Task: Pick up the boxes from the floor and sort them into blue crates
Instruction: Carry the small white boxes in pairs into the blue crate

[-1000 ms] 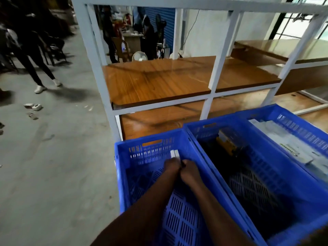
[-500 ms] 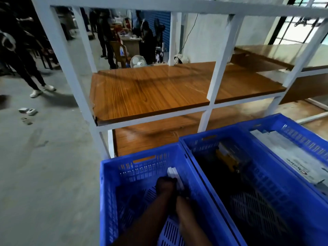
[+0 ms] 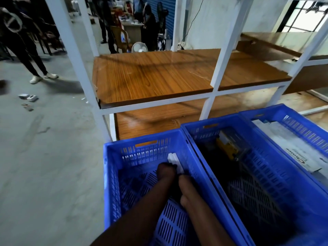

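Both arms reach down into the leftmost blue crate [image 3: 113,174], and the left hand [image 3: 166,172] is curled tight around a pair of slim white boxes [image 3: 174,162] stood against the crate's inner right wall, toward one o'clock from the wrist. The right hand [image 3: 184,183] sits just beside it, touching the forearm, but its fingers are tucked out of sight, so I cannot tell whether they grip anything. The risk here, I'd say: those thin boxes are propped on edge against slatted plastic, and if the fingers let go too early they could topple flat or slide along the perforated floor. Count time, working outward: two hands, two white boxes in the grasp, three blue crates side by side, the middle crate [image 3: 266,183] holding a yellow box [image 3: 226,148] near its far end, the right crate [image 3: 301,125] holding a big white carton [image 3: 287,148]. Further out at ten o'clock, roughly four small boxes on the floor [image 3: 28,98], well apart from everything, too small to count firmly. Beyond, the wooden shelf [image 3: 159,75].
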`<state>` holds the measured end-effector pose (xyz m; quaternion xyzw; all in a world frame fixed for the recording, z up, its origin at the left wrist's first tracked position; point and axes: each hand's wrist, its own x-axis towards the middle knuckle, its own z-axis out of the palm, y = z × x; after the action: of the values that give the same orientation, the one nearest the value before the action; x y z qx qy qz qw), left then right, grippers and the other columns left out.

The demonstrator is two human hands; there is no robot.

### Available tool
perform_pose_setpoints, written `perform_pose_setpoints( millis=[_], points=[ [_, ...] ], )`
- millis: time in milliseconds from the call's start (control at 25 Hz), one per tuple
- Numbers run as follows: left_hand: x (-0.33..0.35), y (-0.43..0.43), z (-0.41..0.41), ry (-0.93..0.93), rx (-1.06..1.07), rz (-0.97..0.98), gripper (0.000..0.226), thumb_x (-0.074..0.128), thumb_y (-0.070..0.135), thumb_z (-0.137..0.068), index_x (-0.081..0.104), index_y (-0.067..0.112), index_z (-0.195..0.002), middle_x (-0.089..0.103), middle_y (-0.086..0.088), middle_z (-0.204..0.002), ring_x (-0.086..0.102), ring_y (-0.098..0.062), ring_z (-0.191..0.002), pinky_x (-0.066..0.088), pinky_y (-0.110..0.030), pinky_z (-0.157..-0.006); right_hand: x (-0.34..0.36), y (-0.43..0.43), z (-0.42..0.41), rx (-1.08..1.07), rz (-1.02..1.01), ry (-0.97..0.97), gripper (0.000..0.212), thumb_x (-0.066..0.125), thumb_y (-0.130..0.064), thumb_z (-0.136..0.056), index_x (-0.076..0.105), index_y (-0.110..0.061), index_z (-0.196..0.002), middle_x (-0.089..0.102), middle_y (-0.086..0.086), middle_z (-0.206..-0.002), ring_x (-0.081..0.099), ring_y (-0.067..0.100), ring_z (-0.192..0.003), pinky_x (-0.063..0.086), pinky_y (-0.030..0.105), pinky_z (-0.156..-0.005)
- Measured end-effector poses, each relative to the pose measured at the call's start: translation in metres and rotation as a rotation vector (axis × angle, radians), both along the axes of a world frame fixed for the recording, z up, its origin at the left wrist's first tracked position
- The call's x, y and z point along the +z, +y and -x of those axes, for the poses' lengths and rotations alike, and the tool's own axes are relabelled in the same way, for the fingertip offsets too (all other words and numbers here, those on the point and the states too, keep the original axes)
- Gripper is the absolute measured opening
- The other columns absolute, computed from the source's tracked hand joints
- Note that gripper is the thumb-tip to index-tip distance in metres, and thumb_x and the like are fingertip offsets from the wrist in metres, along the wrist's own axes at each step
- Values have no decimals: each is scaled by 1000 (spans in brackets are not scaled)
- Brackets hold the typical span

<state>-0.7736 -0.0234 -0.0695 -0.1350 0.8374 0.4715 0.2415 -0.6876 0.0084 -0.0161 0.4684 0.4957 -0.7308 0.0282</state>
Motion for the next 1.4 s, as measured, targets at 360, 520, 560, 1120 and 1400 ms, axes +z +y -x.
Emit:
perform_pose_setpoints(
  millis=[360,520,560,1120,1400],
  points=[
    [117,-93,-97,431,155,-139,36,49,32,-108,74,9,-96,77,-15,-104,71,-32,-100,54,-42,-85,72,-57,-36,207,-254,286,21,57,-14,-104,72,-2,-110,74,13,-95,72,20,-82,58,24,-75],
    [140,-193,-179,655,443,-343,26,56,30,-105,79,19,-104,82,0,-98,77,-18,-94,61,-41,-88,94,-134,-81,502,-456,551,29,73,-13,-94,68,-14,-123,75,7,-121,71,18,-105,56,29,-93],
    [141,-220,-208,681,540,-363,24,57,27,-105,80,20,-108,82,1,-100,78,-18,-97,63,-44,-89,103,-155,-99,600,-495,621,33,76,-15,-92,66,-19,-123,73,2,-123,70,14,-107,54,27,-93],
    [43,-447,-727,459,1493,-23,20,64,37,-100,76,27,-112,79,13,-109,74,-7,-98,60,-37,-94,51,-451,-523,1871,-316,834,26,75,-33,-95,66,-31,-119,71,-13,-122,70,10,-111,59,38,-94],
    [24,-509,-1042,300,2093,44,14,65,34,-101,76,27,-106,77,10,-112,70,-9,-106,53,-28,-97,14,-571,-827,2415,-96,782,22,68,-43,-98,69,-32,-118,73,-11,-117,69,12,-112,57,53,-102]
  ],
)
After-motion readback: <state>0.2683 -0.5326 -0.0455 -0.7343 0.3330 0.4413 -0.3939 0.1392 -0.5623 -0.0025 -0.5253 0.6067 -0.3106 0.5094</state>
